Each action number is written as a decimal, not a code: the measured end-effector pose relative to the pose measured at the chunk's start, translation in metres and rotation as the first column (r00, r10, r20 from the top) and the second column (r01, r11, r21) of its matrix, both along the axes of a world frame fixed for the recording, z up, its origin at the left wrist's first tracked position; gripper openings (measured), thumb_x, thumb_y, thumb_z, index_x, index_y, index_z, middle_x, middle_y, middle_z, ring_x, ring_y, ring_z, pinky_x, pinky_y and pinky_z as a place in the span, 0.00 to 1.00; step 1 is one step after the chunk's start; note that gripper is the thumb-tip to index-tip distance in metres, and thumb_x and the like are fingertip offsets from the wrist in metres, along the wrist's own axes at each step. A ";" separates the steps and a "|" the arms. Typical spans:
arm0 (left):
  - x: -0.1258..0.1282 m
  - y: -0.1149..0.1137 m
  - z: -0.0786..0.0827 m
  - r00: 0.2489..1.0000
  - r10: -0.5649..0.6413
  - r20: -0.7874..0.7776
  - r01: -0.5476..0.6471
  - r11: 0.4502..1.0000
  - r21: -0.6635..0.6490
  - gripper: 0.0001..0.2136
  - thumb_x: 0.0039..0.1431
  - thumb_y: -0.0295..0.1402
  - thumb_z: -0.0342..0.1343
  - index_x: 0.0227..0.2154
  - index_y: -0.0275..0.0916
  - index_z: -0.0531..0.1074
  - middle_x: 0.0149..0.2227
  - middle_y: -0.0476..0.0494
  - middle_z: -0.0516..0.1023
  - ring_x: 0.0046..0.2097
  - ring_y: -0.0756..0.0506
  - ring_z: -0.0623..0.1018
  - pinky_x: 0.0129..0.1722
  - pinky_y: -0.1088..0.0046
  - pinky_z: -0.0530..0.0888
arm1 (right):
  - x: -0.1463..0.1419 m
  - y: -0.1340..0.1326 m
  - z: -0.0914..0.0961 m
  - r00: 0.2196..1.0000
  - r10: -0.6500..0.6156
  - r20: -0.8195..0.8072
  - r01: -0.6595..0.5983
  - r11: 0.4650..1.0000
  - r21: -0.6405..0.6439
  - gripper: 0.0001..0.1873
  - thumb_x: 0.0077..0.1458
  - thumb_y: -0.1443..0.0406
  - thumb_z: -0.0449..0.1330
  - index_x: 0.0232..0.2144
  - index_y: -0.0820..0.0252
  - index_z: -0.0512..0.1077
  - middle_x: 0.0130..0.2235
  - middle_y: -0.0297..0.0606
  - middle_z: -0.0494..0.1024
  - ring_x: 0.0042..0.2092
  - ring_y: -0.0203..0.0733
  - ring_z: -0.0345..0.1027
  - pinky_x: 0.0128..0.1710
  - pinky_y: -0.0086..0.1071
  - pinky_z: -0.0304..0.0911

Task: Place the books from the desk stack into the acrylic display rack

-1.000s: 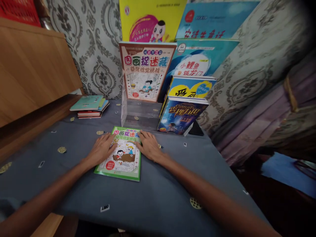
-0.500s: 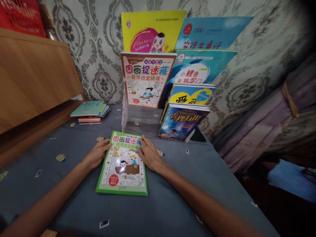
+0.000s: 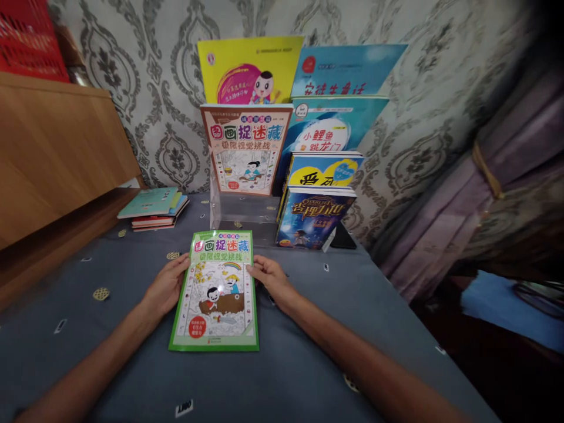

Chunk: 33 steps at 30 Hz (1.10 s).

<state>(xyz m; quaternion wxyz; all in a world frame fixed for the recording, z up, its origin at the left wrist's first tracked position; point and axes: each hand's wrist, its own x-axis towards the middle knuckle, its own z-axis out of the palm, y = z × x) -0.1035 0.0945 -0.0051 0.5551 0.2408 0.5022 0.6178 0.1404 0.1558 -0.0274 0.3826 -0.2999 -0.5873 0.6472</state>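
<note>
1. Soft, middling light falls across the counter (image 3: 308, 364); I can't tell its source.
2. Pale sheen touches the blue book (image 3: 348, 67).
3. Deep shadow pools beneath the curtain (image 3: 462, 217).
4. Lettering on the green-edged book (image 3: 218, 294) reads clearly.
5. Outward, the red basket (image 3: 30, 41) blurs and stretches; the upper right corner blackens.

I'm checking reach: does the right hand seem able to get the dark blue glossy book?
Probably yes: the dark blue book stands uncovered, though the right hand holds the green-edged book.
</note>
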 end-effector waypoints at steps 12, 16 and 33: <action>0.028 0.008 -0.002 0.990 0.063 -0.129 -0.066 0.998 -0.017 0.11 0.49 0.32 0.65 0.36 0.37 0.73 0.30 0.45 0.82 0.35 0.42 0.83 0.33 0.70 0.78 | 0.015 0.000 0.008 1.000 -0.005 0.008 0.006 0.991 -0.133 0.21 0.40 0.51 0.71 0.28 0.60 0.73 0.20 0.27 0.70 0.19 0.29 0.57 0.17 0.24 0.51; 0.019 0.006 -0.004 0.880 -0.154 -0.450 0.182 0.983 0.018 0.18 0.45 0.41 0.68 0.36 0.36 0.75 0.24 0.48 0.78 0.27 0.44 0.78 0.26 0.74 0.72 | 0.031 0.000 0.009 0.991 0.042 0.129 -0.026 0.992 -0.124 0.21 0.41 0.50 0.70 0.28 0.60 0.71 0.22 0.29 0.74 0.20 0.31 0.63 0.18 0.26 0.58; 0.020 0.018 -0.016 -0.267 0.170 -0.949 0.405 0.913 0.050 0.14 0.69 0.33 0.44 0.49 0.38 0.72 0.52 0.36 0.77 0.52 0.39 0.75 0.52 0.58 0.72 | 0.010 -0.026 0.036 0.574 -0.486 0.659 -0.305 0.621 0.723 0.12 0.64 0.71 0.52 0.46 0.59 0.72 0.46 0.46 0.81 0.48 0.46 0.74 0.45 0.36 0.65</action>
